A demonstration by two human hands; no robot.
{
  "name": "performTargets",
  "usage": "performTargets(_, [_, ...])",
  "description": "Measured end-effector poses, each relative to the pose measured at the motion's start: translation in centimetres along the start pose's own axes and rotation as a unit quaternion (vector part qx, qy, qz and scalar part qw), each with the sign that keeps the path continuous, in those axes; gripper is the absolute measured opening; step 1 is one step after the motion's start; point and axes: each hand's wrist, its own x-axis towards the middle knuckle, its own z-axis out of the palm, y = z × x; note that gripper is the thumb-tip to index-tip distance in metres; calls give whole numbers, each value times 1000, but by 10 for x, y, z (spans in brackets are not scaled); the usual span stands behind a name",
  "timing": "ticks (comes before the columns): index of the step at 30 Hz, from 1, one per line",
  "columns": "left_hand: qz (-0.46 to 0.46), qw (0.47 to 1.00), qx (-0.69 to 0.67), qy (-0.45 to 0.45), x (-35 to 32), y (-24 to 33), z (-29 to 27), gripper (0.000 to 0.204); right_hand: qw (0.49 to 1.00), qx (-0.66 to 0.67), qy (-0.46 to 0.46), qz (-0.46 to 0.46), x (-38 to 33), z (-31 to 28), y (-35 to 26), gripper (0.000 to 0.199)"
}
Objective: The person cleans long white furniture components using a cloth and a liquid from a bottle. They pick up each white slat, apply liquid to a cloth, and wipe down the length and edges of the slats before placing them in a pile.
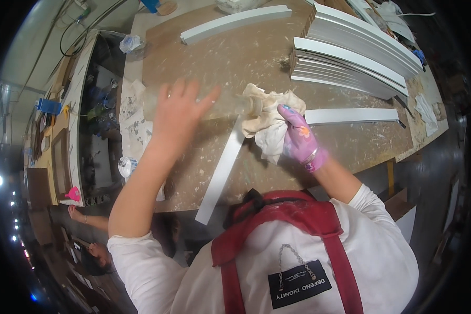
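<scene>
A clear plastic bottle (pixel 227 107) lies sideways in my left hand (pixel 179 107), which is bare, smeared by motion and closed over its body. The bottle's mouth points right and meets a crumpled off-white rag (pixel 269 125). My right hand (pixel 301 138), in a purple flowered glove, grips that rag with the thumb on top. Below the rag, a white strip (pixel 220 175) runs slantwise past the table's near edge. To the right of the gloved hand lies another white strip (pixel 353 116); how far it reaches under the rag is hidden.
Stacked white strips (pixel 345 68) fill the back right of the stained brown table (pixel 235 68). A single strip (pixel 235 23) lies at the back. On the left edge are a white roll-like object (pixel 126 166) and crumpled plastic (pixel 132 44). Another person (pixel 97 256) is at the lower left.
</scene>
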Motion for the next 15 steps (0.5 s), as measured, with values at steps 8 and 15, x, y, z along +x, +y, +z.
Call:
performTargets(8, [21,1000,18,5,-3,12,-7,56,997,75,-11,21,-10,-3,-6,50])
performTargets(15, [12,1000,4,-23,-10,0,0,61,996,80,-18,31,-7,-7,-6,50])
